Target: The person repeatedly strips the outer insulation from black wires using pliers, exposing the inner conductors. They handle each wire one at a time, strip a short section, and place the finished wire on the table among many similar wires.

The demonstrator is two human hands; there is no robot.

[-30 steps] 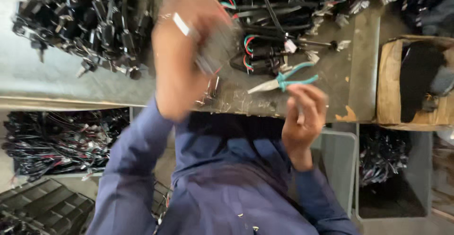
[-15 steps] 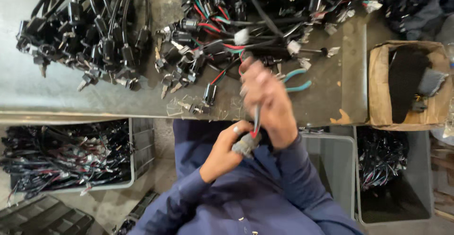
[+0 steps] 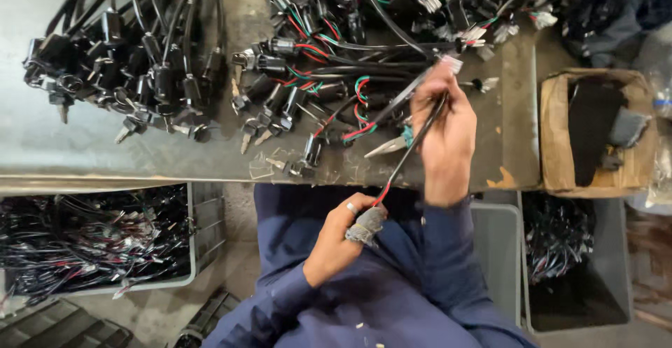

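Note:
My left hand point(image 3: 344, 234) is close to my lap and grips a grey cylindrical lock switch point(image 3: 367, 225). A black-sleeved cable point(image 3: 413, 145) with red wire showing at its base runs up from the switch. My right hand point(image 3: 444, 132) is raised over the bench edge and pinches that cable, with the cable's white connector point(image 3: 452, 61) just above its fingers. Teal-handled pliers point(image 3: 392, 142) lie on the bench right beside my right hand.
The worn metal bench point(image 3: 140, 153) carries heaps of black key switches with wire harnesses point(image 3: 133, 68). A cardboard box point(image 3: 557, 138) with dark parts sits at the right. Grey bins of wiring point(image 3: 91, 239) stand below on the left and right.
My left hand has come down from above the bench to my lap with the switch. My right hand has risen and stretched the cable upward, away from the switch.

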